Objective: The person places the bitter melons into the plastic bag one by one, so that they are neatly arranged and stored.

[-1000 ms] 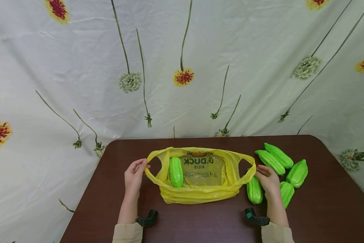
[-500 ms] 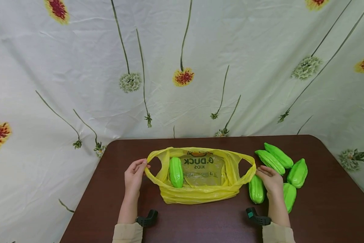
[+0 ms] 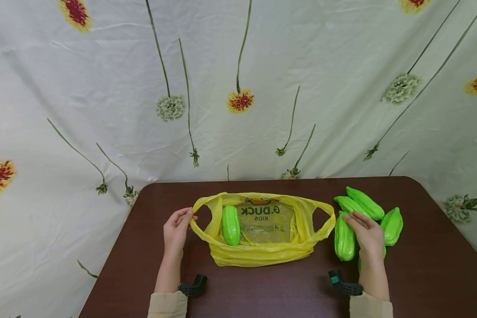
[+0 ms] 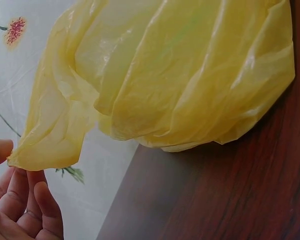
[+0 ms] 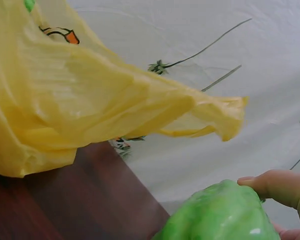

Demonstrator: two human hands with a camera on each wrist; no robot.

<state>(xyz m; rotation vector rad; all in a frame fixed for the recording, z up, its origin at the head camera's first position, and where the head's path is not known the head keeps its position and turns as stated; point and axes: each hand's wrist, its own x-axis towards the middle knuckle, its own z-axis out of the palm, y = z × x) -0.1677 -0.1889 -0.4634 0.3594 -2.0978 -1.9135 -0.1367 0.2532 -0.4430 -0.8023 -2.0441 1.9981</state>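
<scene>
A yellow plastic bag (image 3: 262, 256) stands with its mouth wide on the table, its loop handles spread to both sides. One bright green ridged gourd (image 3: 231, 226) lies inside it, toward the left. My left hand (image 3: 176, 229) pinches the tip of the left handle (image 4: 45, 152) between thumb and fingers. To the right of the bag, my right hand (image 3: 365, 234) holds another green gourd (image 3: 344, 240); in the right wrist view the thumb (image 5: 275, 186) presses near its top end. The right handle (image 5: 225, 115) stands up unheld.
Several more green gourds lie at the table's right, among them a long one (image 3: 364, 203) at the back and a stubby one (image 3: 392, 226) partly behind my right hand. The dark red-brown table (image 3: 270, 291) ends at a flower-print cloth (image 3: 222, 145).
My right hand has moved away from the bag's right handle, rightward, with the gourd moving along and rising slightly in view. My left hand and the bag have stayed put.
</scene>
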